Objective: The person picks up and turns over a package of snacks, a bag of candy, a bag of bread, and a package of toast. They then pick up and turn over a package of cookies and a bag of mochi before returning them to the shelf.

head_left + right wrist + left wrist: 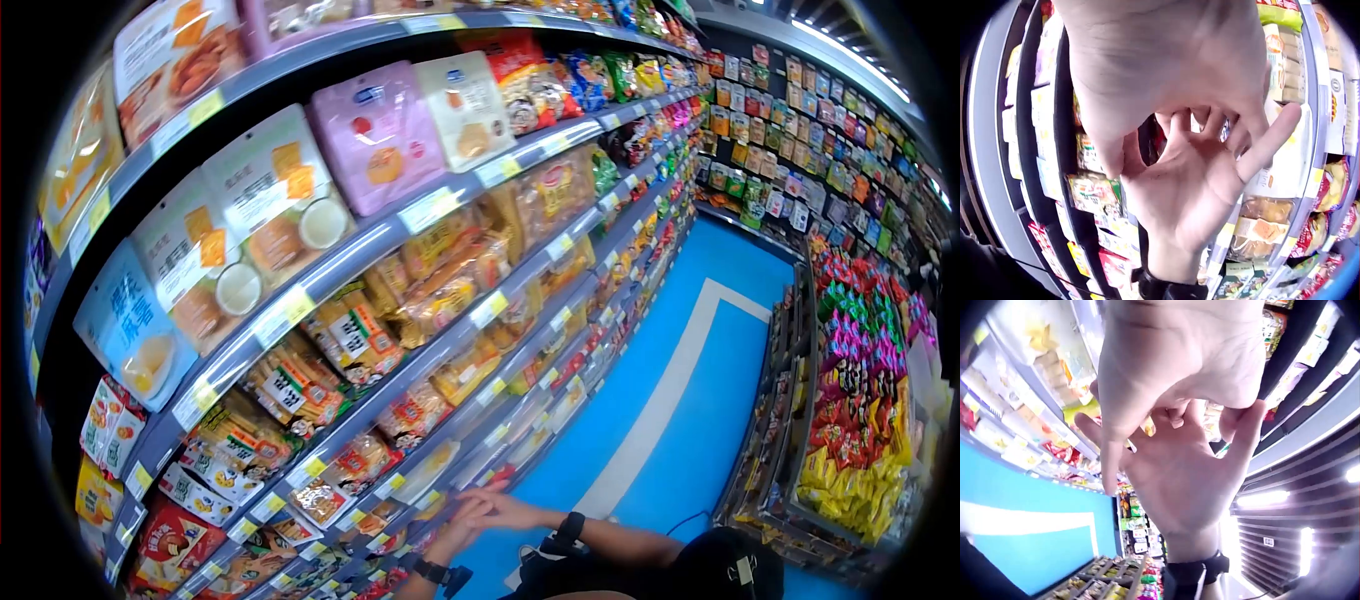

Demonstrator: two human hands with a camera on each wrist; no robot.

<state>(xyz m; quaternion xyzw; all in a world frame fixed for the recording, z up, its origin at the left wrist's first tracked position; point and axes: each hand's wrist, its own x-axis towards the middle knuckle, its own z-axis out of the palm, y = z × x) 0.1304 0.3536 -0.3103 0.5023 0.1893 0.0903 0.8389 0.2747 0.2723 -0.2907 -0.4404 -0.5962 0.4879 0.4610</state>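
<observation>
Low in the head view, my left hand [460,528] and right hand [505,510] meet in front of my body, fingers overlapping. Close up in the left wrist view, the left palm [1179,356] faces the right palm [1175,475], with the fingers loosely meshed and no goods between them. The right wrist view shows the same contact, the right hand [1166,56] near the camera and the left [1185,181] beyond it. Snack shelves stand just left of both hands, with packs such as a purple pouch [380,140] and a blue pouch [137,325].
Price tags line the long shelf edge [430,210] on the left. A blue floor [655,290] with a white stripe [660,400] runs along the aisle. On the right stands a bin of colourful wrapped sweets [850,440]. Hanging packets cover the far wall [800,130].
</observation>
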